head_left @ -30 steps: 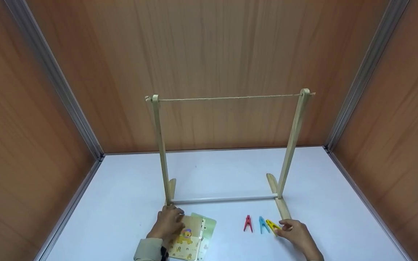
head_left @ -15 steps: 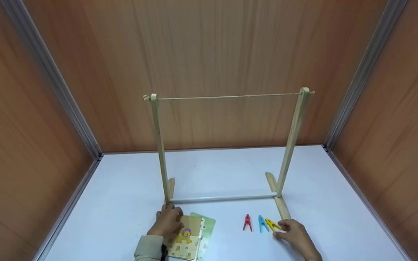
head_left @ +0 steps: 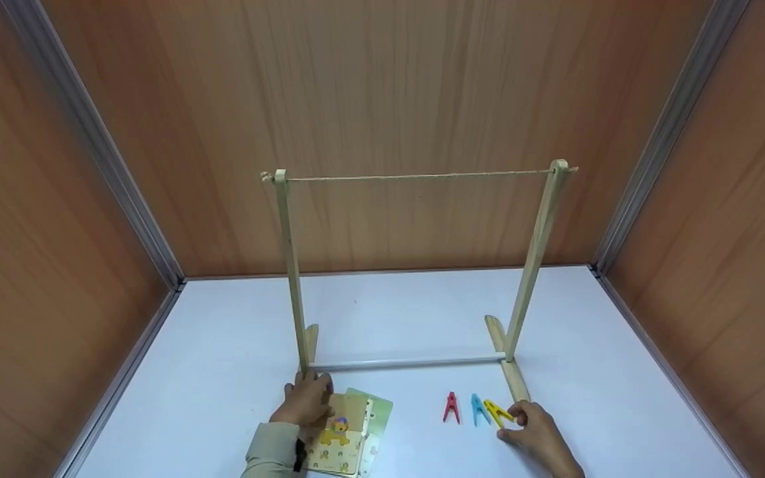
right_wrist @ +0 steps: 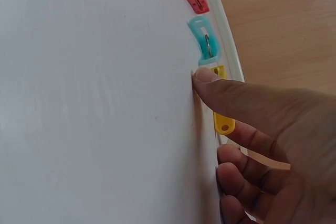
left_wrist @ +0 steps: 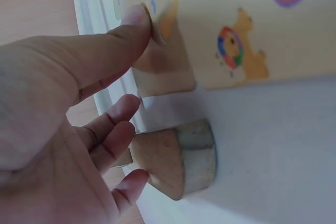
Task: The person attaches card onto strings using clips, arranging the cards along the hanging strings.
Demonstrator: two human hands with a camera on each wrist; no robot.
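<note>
In the head view my left hand (head_left: 306, 401) rests beside the left foot of a wooden stand (head_left: 536, 255) and over the upper left of a small beige notebook (head_left: 344, 438) with a cartoon lion. Its thumb touches a flap on the cover (left_wrist: 247, 43), while the other fingers curve loosely near the foot's wooden end (left_wrist: 173, 163). My right hand (head_left: 535, 428) lies by the yellow clothespin (head_left: 497, 411), thumb and index finger around it; a firm pinch does not show. To the left lie a blue clothespin (head_left: 479, 409) and a red clothespin (head_left: 451, 406).
A thin string (head_left: 416, 176) runs between the stand's two posts, with a white rod (head_left: 409, 364) joining them low down. Pale green sheets or a cover (head_left: 382, 413) stick out under the notebook. Wood-grained panels (head_left: 389, 86) enclose the white tabletop (head_left: 396, 305).
My right thumb and index finger have spread slightly apart around the yellow clothespin, which has shifted a little. My left hand stays by the stand and notebook.
</note>
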